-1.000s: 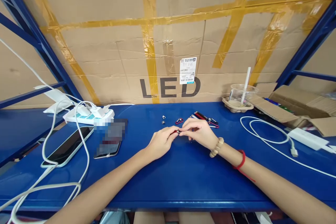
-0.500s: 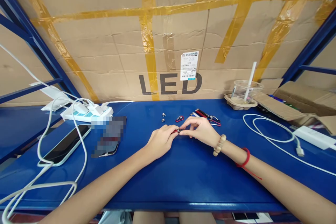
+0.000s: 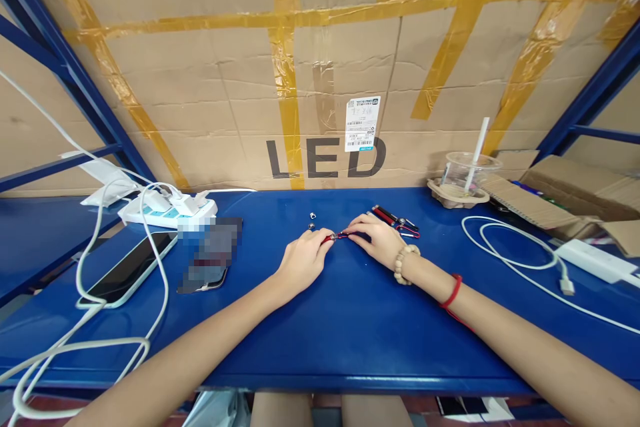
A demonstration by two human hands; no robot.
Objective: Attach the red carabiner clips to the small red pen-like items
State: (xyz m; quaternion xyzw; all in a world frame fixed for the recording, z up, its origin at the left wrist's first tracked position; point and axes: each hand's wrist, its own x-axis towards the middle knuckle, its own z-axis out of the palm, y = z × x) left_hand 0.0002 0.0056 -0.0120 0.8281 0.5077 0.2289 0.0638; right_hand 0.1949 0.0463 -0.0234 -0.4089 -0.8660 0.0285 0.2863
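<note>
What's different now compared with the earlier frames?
The left hand and right hand have moved slightly away from the person. The right hand let go of the small red piece in the left and now pinches the red loop, which lay apart on the table. The metal bits, power strip and cup stayed put.

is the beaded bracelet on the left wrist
No, the beaded bracelet circles the wrist of the right hand.
</note>
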